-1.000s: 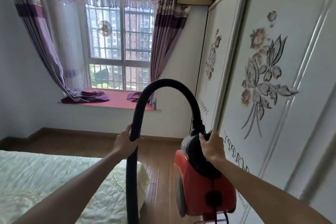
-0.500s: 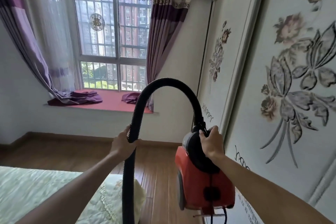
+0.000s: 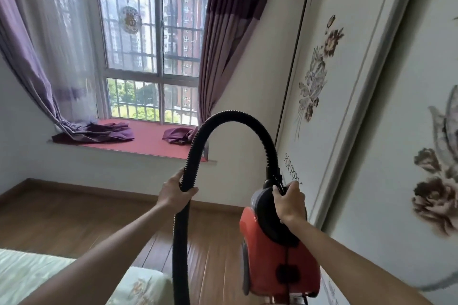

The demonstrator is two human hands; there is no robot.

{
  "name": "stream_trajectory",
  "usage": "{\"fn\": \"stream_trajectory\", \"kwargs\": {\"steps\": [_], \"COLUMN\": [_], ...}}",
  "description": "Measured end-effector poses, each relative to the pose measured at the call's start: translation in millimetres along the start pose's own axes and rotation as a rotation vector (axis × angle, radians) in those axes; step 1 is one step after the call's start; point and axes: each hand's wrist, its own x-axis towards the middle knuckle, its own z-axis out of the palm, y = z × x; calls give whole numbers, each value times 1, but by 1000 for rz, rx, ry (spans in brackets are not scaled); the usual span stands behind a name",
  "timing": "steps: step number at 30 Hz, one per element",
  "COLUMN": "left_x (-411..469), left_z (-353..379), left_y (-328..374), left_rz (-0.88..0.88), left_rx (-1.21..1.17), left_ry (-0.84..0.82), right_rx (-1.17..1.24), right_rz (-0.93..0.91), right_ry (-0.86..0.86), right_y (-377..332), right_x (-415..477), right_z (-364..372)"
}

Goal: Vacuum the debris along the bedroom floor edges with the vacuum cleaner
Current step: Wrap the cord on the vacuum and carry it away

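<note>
Gripping the black handle on top of the red vacuum cleaner (image 3: 277,262), my right hand (image 3: 288,202) has its fingers curled tight around it, low and right of centre in the frame. My left hand (image 3: 174,194), just left of centre, is wrapped around the black ribbed hose (image 3: 230,116). From that grip the hose arches up and over to the right and joins the top of the vacuum cleaner beside my right hand. Below my left hand it drops straight out of the bottom edge, so I cannot see its nozzle.

The wooden floor (image 3: 74,225) spreads across the lower left and middle, with a brown skirting board (image 3: 99,189) along the far wall. A corner of the pale green bed (image 3: 37,277) sits at lower left. White wardrobe doors (image 3: 371,131) printed with flowers fill the right side, near the vacuum cleaner. At upper left, a barred window (image 3: 153,57) with purple curtains (image 3: 223,57) stands above a red window seat (image 3: 148,141).
</note>
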Motion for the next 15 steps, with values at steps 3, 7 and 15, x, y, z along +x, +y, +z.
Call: {"fn": "stream_trajectory", "kwargs": {"steps": [3, 7, 15], "left_x": [35, 80, 202], "left_z": [13, 34, 87], "left_y": [-1, -8, -32], "left_rz": [-2, -12, -12], "left_rx": [-18, -29, -2], "left_ry": [-17, -41, -86], "right_rx": [1, 35, 5], "right_rz": [-13, -14, 35], "right_ry": [8, 10, 20], "right_y": [-1, 1, 4], "right_x": [39, 84, 186], "right_z": [13, 35, 101]}}
